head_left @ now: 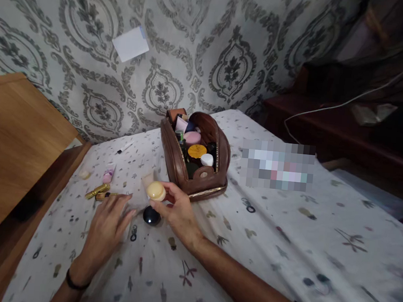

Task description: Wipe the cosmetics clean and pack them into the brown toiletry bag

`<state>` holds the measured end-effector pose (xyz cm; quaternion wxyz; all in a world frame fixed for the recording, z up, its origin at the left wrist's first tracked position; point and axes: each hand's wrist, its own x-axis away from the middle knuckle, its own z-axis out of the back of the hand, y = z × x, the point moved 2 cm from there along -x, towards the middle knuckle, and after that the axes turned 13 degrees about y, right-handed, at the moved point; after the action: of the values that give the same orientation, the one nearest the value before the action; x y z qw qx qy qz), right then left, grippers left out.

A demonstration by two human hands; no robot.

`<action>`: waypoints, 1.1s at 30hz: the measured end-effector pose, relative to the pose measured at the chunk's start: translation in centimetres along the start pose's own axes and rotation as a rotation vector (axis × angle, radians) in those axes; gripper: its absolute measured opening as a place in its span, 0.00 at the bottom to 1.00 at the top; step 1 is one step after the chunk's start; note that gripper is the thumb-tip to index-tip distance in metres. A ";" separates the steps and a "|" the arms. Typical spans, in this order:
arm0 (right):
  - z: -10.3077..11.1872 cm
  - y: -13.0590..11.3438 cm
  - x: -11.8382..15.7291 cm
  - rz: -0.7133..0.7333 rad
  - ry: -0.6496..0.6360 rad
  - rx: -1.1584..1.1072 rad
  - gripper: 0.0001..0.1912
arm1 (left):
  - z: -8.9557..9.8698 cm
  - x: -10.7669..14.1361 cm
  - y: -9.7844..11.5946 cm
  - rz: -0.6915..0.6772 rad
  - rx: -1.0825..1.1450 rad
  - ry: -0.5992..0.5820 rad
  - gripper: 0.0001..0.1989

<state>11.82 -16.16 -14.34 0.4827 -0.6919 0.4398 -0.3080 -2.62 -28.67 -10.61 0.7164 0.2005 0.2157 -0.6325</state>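
My right hand pinches a small round cream-coloured jar with a domed yellowish lid. Just below the jar, a glossy black round container lies on the patterned cloth. A pale beige tube shows partly behind the jar. My left hand is held low over the cloth, fingers apart and holding nothing. Close to its fingertips lie a gold tube and a second gold-and-dark tube. An unzipped brown toiletry bag full of cosmetics stands behind my right hand.
Further left are a purple-and-white tube, a small pale round item and a thin brush. A blurred patch covers something right of the bag. Wooden furniture borders the left side; a patterned wall rises behind.
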 end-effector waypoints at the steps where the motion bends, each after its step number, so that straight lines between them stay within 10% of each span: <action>1: 0.0 0.1 -0.1 0.001 0.001 0.010 0.22 | 0.0 -0.3 0.7 -0.023 0.048 0.005 0.15; 9: -0.2 0.2 0.3 0.052 -0.005 0.030 0.19 | -3.1 0.7 2.6 -0.153 0.081 -0.118 0.15; 21: -0.5 -2.6 2.0 0.140 -0.015 0.108 0.19 | -1.7 -3.1 1.3 0.286 0.551 -0.213 0.21; 33: -0.3 -0.6 1.2 0.146 -0.150 0.758 0.15 | -1.2 -3.2 -4.3 0.390 0.369 -0.147 0.28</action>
<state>12.26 -17.30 -13.67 0.7555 -0.4518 0.3065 -0.3621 -7.35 -25.85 -9.88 0.7896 0.3190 0.0017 -0.5242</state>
